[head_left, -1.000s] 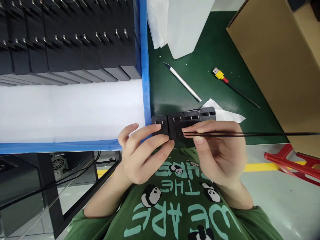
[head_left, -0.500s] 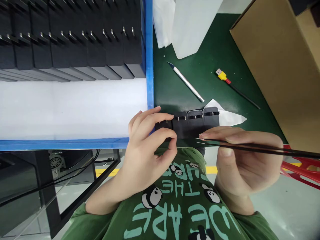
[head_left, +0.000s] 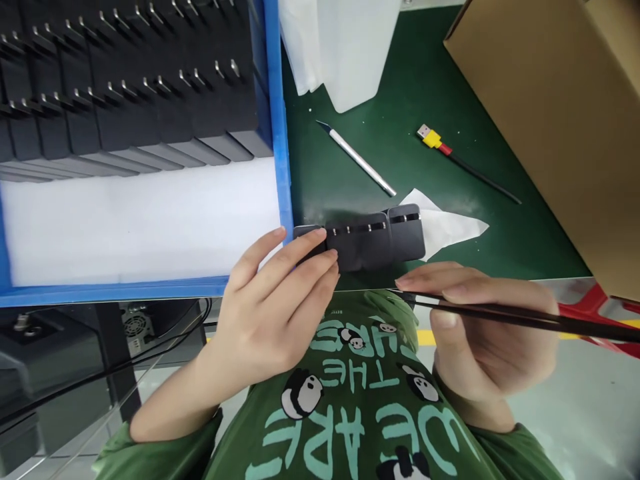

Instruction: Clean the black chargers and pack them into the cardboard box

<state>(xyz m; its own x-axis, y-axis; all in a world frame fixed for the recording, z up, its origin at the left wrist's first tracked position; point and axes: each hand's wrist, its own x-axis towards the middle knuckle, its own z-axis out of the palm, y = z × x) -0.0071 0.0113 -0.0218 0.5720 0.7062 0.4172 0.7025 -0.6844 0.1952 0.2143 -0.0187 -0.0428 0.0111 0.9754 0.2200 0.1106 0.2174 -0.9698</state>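
Observation:
Several black plug-in power adapters (head_left: 360,250) stand side by side in a short row at the table's front edge, metal prongs showing on their upper faces. My left hand (head_left: 280,307) reaches over the left end of this row. Its fingers are stretched out, with the tips touching the adapters there, and they partly cover the leftmost one. Just right of the row and nearer to me, my right hand (head_left: 490,327) is closed on dark tweezers (head_left: 480,313). The tweezers lie almost level, their tips pointing left and apart from the adapters.
A blue-rimmed tray (head_left: 281,133) on the left holds many black adapters, prongs up. On the green table (head_left: 345,187) lie a craft knife (head_left: 363,162), a short USB cable (head_left: 467,163) and white paper (head_left: 447,230). A cardboard box (head_left: 540,120) stands right.
My left hand has gone from a curled, pinch-like shape to stretched fingers over the row's left end. The tweezers have turned slightly in my right hand. The whole view has shifted a little.

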